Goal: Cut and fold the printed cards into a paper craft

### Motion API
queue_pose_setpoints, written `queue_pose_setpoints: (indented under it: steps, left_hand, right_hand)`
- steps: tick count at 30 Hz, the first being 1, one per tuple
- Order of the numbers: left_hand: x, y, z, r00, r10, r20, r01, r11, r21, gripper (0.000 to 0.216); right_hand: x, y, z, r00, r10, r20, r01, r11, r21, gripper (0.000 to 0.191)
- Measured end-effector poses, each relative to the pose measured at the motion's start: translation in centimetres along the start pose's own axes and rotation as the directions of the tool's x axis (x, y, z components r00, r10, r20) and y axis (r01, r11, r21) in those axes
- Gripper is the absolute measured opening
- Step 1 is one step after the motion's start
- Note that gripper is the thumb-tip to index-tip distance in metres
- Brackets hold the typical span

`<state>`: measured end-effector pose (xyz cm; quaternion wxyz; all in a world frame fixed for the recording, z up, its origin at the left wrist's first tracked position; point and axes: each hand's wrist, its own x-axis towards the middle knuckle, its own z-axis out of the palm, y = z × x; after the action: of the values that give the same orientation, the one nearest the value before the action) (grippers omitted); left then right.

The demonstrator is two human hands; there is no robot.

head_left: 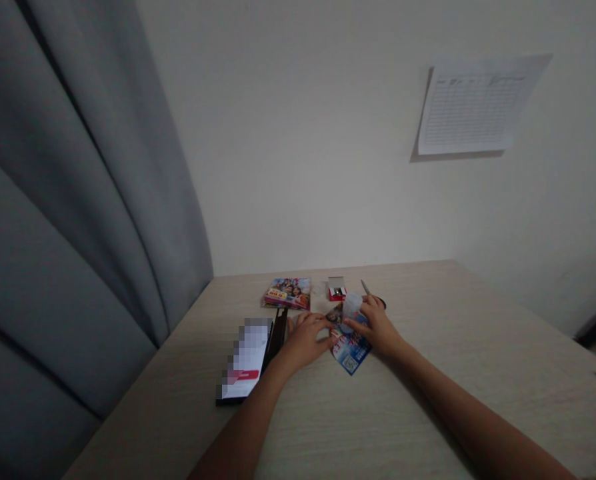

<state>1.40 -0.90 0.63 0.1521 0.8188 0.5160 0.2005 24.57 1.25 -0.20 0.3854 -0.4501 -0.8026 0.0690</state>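
Note:
A blue printed leaflet (351, 350) with a QR code at its near corner lies on the table between my hands. My left hand (305, 341) has its thumb and fingers at the leaflet's left edge. At the upper right side, my right hand (379, 328) grips the leaflet between thumb and fingers. A pale, slightly see-through flap (352, 305) stands up by the right fingertips; I cannot tell whether it belongs to the leaflet. Scissors (365, 287) lie just behind my right hand, partly hidden by it. Beside my left wrist is a long dark object (277, 333), possibly a stapler.
A phone (245, 363) with a lit, partly blurred screen lies at the left. Behind my left hand is a stack of colourful leaflets (287, 293). A small open red box (337, 292) stands farther back. A grey curtain (103, 167) borders the table's left side; a wall rises behind.

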Motion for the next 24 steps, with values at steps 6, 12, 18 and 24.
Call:
queue_pose_setpoints:
  steps: [6,12,18,24]
  left_hand:
    - [-0.05,-0.18,0.21,1.0,-0.002,-0.011,0.002,1.0,0.014,0.028]
    - [-0.15,0.09,-0.06,1.0,0.011,-0.007,-0.011,1.0,0.004,0.029]
    - [-0.03,-0.14,0.22,1.0,-0.011,-0.006,0.011,1.0,0.003,0.029]
    - [-0.04,-0.08,0.08,1.0,-0.005,0.005,0.005,1.0,-0.001,0.031]
  right_hand:
    - [-0.01,-0.02,-0.24,1.0,0.01,-0.004,-0.011,0.999,-0.051,0.028]
    - [-0.02,-0.44,-0.29,1.0,-0.008,0.012,0.009,1.0,-0.02,0.026]
    - [0.01,0.07,-0.09,1.0,0.013,-0.015,-0.013,0.999,-0.034,0.029]
    - [-0.02,0.14,0.02,1.0,0.024,-0.003,-0.024,0.999,0.028,0.029]
